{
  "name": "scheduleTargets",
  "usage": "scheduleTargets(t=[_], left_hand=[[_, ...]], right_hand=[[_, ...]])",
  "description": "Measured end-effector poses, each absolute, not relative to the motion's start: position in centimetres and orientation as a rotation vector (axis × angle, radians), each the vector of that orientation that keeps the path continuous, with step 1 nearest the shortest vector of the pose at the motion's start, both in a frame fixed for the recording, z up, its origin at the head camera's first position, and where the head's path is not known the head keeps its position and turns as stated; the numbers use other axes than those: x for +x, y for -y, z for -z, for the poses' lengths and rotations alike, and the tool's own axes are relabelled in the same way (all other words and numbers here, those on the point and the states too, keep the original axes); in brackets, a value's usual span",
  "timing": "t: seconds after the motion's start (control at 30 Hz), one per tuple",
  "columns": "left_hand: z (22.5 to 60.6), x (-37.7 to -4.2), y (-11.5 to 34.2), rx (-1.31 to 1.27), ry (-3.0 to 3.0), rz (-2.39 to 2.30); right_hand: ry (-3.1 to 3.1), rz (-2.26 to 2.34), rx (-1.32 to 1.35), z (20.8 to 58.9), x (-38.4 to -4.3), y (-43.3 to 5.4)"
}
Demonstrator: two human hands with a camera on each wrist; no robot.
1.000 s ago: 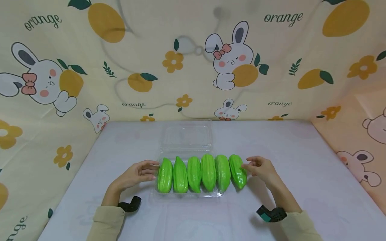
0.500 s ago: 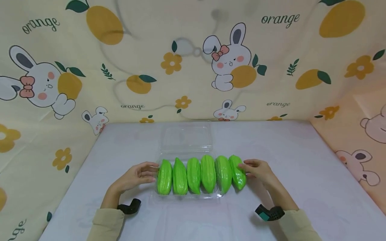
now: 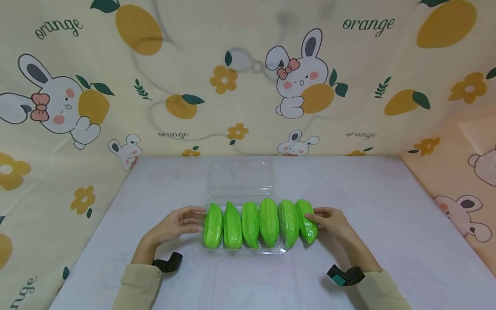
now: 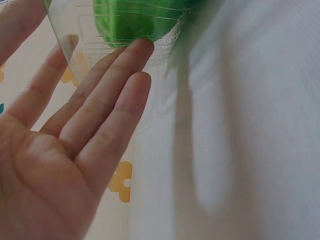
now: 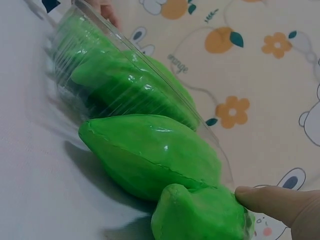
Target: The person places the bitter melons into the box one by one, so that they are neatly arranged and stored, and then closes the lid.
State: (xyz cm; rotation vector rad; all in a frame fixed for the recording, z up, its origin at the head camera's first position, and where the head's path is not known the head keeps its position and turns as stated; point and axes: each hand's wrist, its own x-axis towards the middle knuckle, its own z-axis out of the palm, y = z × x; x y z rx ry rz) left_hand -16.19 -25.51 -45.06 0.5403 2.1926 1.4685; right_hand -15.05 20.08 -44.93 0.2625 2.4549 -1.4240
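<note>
Several glossy green ridged fruits, shaped like star fruit, stand in a row in the head view. Most of them lie in a clear plastic clamshell box (image 3: 255, 251); a fruit (image 5: 150, 150) lies outside, against its right wall. At the row's right end my right hand (image 3: 330, 221) holds the outermost fruit (image 3: 306, 226), thumb on its upper side; the right wrist view shows only the thumb, the other fingers hidden. My left hand (image 3: 178, 224) rests its extended fingers (image 4: 112, 120) against the box's left wall, beside the leftmost fruit (image 3: 213, 226).
The box's transparent lid (image 3: 241, 177) lies folded back behind it. A white table (image 3: 360, 185) carries everything, with a printed cloth (image 3: 248, 86) rising at its back and sides. Black devices (image 3: 169, 262) are strapped to both wrists.
My right hand has moved slightly left and its thumb has come down on the outermost fruit. The left hand stays at the box's wall. The fruits have hardly shifted.
</note>
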Motion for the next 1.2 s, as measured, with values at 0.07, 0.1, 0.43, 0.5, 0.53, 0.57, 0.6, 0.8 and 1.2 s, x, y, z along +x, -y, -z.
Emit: scheduleTargets(t=[0.07, 0.1, 0.43, 0.5, 0.53, 0.57, 0.6, 0.8, 1.2], left_hand=[[45.1, -16.2, 25.5, 0.54, -2.193, -1.466], [45.1, -16.2, 25.5, 0.541, -2.193, -1.466], [44.8, -16.0, 25.4, 0.536, -2.189, -1.47], [44.8, -16.0, 25.3, 0.539, -2.195, -1.469], [44.8, -15.9, 25.3, 0.543, -2.198, -1.468], [44.7, -15.9, 25.3, 0.55, -2.2, -1.466], [44.7, -15.9, 25.3, 0.549, -2.201, -1.467], [44.8, -15.9, 25.2, 0.541, -2.19, -1.481], [44.9, -15.9, 25.3, 0.546, -2.196, -1.468]], right_hand=[[-2.448, 1.423, 0.267, 44.9, -15.0, -20.1], [-2.443, 1.425, 0.272, 44.9, -15.0, -20.1], [-2.446, 1.44, 0.272, 44.7, -15.0, -20.4], [-2.46, 1.431, 0.269, 44.6, -14.9, -20.5], [-2.467, 1.425, 0.262, 44.5, -14.9, -20.5], [-2.473, 1.422, 0.257, 44.4, -14.9, -20.6], [-2.474, 1.427, 0.254, 44.3, -14.9, -20.6], [-2.446, 1.466, 0.254, 44.1, -14.9, -20.9], [-2.353, 1.573, 0.227, 43.6, -14.5, -20.7]])
